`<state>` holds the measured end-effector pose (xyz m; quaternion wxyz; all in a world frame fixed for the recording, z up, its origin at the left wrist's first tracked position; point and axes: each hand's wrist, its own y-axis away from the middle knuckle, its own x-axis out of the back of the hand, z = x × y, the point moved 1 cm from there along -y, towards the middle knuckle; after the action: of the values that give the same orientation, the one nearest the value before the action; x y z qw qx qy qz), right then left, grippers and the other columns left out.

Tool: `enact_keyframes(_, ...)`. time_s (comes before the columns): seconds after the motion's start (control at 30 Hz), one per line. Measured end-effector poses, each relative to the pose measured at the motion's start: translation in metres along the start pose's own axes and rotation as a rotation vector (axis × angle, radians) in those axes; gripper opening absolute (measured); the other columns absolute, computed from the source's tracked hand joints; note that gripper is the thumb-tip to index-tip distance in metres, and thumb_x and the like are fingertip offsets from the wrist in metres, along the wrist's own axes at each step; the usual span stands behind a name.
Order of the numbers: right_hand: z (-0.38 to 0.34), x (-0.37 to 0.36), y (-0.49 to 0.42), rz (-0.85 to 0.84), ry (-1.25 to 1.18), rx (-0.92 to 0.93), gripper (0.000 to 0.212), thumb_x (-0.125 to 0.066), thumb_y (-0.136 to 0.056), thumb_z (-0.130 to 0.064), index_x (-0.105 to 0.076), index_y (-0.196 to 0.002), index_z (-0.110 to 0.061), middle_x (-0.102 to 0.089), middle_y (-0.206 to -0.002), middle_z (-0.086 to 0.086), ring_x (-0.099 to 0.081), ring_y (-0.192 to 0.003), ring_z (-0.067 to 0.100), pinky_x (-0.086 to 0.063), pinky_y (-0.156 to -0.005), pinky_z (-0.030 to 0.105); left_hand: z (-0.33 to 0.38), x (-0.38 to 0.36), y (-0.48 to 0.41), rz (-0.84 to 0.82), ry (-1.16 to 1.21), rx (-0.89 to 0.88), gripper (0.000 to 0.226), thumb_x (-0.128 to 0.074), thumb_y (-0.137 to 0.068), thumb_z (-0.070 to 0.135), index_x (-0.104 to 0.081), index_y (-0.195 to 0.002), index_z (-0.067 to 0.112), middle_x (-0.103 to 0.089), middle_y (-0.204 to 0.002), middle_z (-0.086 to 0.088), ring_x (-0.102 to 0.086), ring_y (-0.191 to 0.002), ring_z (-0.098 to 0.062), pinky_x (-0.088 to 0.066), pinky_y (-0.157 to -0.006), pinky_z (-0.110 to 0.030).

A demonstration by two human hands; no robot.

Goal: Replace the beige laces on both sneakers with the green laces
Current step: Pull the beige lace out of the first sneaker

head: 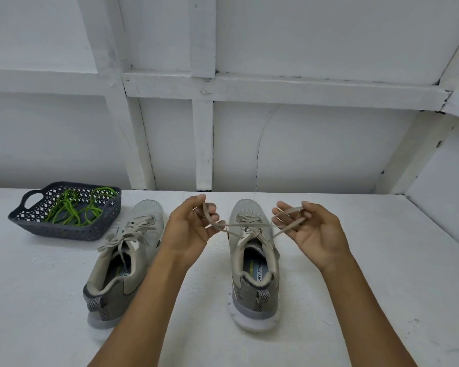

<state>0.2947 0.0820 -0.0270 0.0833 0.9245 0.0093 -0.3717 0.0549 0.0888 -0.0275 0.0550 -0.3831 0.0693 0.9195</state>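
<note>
One sneaker sits partly behind the left forearm — basket holds green laces.

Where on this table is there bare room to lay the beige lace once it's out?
Bare table right of the sneaker being unlaced; also the near-left corner before the basket. Crowded: the gap between it and the other sneaker, crossed by the left forearm.
</note>
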Motion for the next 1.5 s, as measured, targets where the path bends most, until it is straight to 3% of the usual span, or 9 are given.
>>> enact_keyframes(0.17, 0.005, 0.003, -0.001, 0.136, 0.194, 0.018, 0.032, -0.055, -0.092, -0.014, -0.042, -0.063, -0.016, -0.033, -0.044, -0.001, -0.036, -0.039, 0.014, -0.048, -0.049, 0.029, -0.001, 0.011, 0.001, 0.076, -0.396, -0.057, 0.013, -0.059, -0.094, 0.014, -0.054, -0.082, 0.016, -0.037, -0.062, 0.000, -0.024, -0.047, -0.011, -0.025, -0.045, -0.023)
enact_keyframes(0.37, 0.015, 0.004, 0.000, 0.134, 0.860, 0.088, 0.024, -0.068, -0.091, -0.023, -0.056, -0.079, -0.006, -0.032, -0.050, 0.003, -0.036, -0.045, 0.017, -0.048, -0.056, 0.032, -0.007, 0.017, 0.005, -0.101, -1.308, 0.003, 0.016, -0.067, -0.090, 0.041, -0.070, -0.088, 0.025, -0.056, -0.064, 0.010, -0.045, -0.051, -0.003, -0.035, -0.052, -0.023)
enact_keyframes(0.5, 0.016, 0.006, -0.001, 0.149, 1.455, 0.165, 0.032, -0.067, -0.089, -0.038, -0.065, -0.068, -0.013, -0.061, -0.064, -0.006, -0.056, -0.069, 0.014, -0.050, -0.072, 0.034, -0.015, 0.020, 0.000, -0.043, -1.678, -0.059, 0.022, -0.056, -0.095, 0.046, -0.065, -0.093, 0.026, -0.064, -0.092, 0.010, -0.060, -0.092, -0.015, -0.050, -0.078, -0.033)
enact_keyframes(0.57, 0.018, 0.007, 0.002, 0.194, 1.616, 0.255, 0.026, -0.066, -0.089, -0.040, -0.064, -0.070, -0.022, -0.063, -0.075, -0.010, -0.060, -0.082, 0.013, -0.048, -0.077, 0.032, -0.018, 0.016, 0.002, -0.052, -1.637, -0.146, 0.024, -0.057, -0.095, 0.046, -0.064, -0.105, 0.025, -0.062, -0.106, 0.009, -0.058, -0.104, -0.012, -0.048, -0.090, -0.035)
enact_keyframes(0.7, 0.025, 0.000, 0.008, 0.031, 1.376, 0.205, 0.017, -0.075, -0.083, -0.041, -0.067, -0.086, -0.026, -0.068, -0.090, -0.010, -0.062, -0.085, 0.004, -0.046, -0.071, 0.014, -0.022, -0.001, 0.007, -0.196, -1.524, -0.222, 0.041, -0.064, -0.091, 0.045, -0.055, -0.127, 0.027, -0.056, -0.126, 0.007, -0.055, -0.112, -0.009, -0.046, -0.092, -0.028)
enact_keyframes(0.87, 0.031, -0.001, 0.006, -0.022, 1.412, 0.132, 0.028, -0.076, -0.080, -0.026, -0.060, -0.103, -0.032, -0.062, -0.111, -0.012, -0.060, -0.098, 0.005, -0.050, -0.081, 0.023, -0.038, -0.006, -0.002, -0.210, -1.610, -0.085, 0.072, -0.067, -0.085, 0.038, -0.032, -0.147, 0.028, -0.043, -0.144, -0.003, -0.050, -0.125, -0.024, -0.045, -0.099, -0.038)
enact_keyframes(1.03, 0.041, 0.001, 0.005, 0.051, 1.350, 0.131, 0.040, -0.074, -0.075, -0.028, -0.059, -0.112, -0.032, -0.060, -0.116, -0.011, -0.059, -0.101, 0.006, -0.054, -0.082, 0.030, -0.053, -0.004, 0.003, -0.031, -1.430, -0.106, 0.070, -0.054, -0.078, 0.045, -0.036, -0.143, 0.026, -0.048, -0.141, -0.002, -0.053, -0.120, -0.023, -0.046, -0.099, -0.041)
enact_keyframes(1.3, 0.060, 0.013, 0.015, 0.273, 1.129, 0.378, 0.035, -0.074, -0.079, -0.017, -0.059, -0.111, -0.021, -0.062, -0.110, -0.013, -0.064, -0.096, 0.006, -0.047, -0.067, 0.010, -0.072, 0.005, 0.018, 0.239, -1.255, -0.386, 0.057, -0.059, -0.092, 0.031, -0.033, -0.143, 0.025, -0.039, -0.147, 0.007, -0.054, -0.116, -0.017, -0.050, -0.094, -0.041)
enact_keyframes(1.5, 0.062, 0.026, 0.016, 0.295, 1.003, 0.386, 0.029, -0.077, -0.075, -0.015, -0.063, -0.096, -0.028, -0.067, -0.100, -0.019, -0.065, -0.093, 0.001, -0.056, -0.076, 0.031, -0.070, 0.010, 0.024, 0.296, -1.336, -0.492, 0.032, -0.064, -0.088, 0.028, -0.052, -0.117, 0.025, -0.050, -0.121, 0.011, -0.059, -0.092, -0.011, -0.049, -0.072, -0.031)
